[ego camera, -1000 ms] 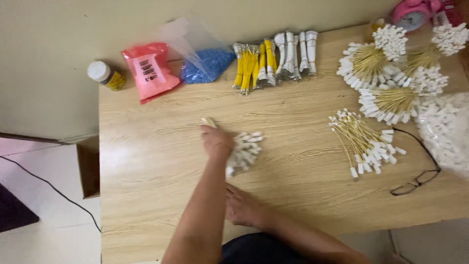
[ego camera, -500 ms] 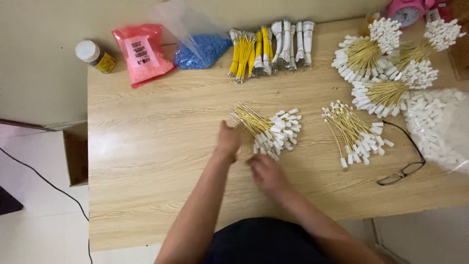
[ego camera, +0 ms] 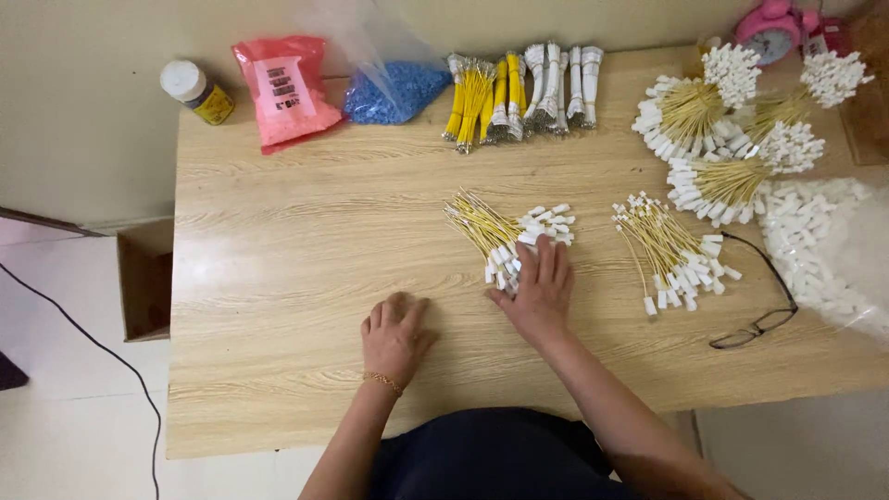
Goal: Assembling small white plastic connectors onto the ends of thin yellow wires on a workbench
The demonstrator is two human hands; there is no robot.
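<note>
A fanned pile of thin yellow wires with white plastic end plugs (ego camera: 505, 233) lies in the middle of the wooden table (ego camera: 296, 268). My right hand (ego camera: 535, 289) rests flat with its fingers spread on the white plug end of this pile. My left hand (ego camera: 395, 336) lies palm down on the bare wood to the left, fingers slightly apart, holding nothing. A second similar pile of wires (ego camera: 674, 252) lies to the right of my right hand.
Bundled yellow and white wires (ego camera: 519, 91), a bag of blue beads (ego camera: 394, 88), a pink packet (ego camera: 282, 88) and a small jar (ego camera: 196, 91) line the far edge. More tied wire bunches (ego camera: 732, 139), a bag of white plugs (ego camera: 820, 245), eyeglasses (ego camera: 759, 324) and a pink clock (ego camera: 773, 20) sit right.
The wire pile has been spread out on the table. My left hand has left the pile and moved down to the bare wood, and my right hand has moved up onto the plugs.
</note>
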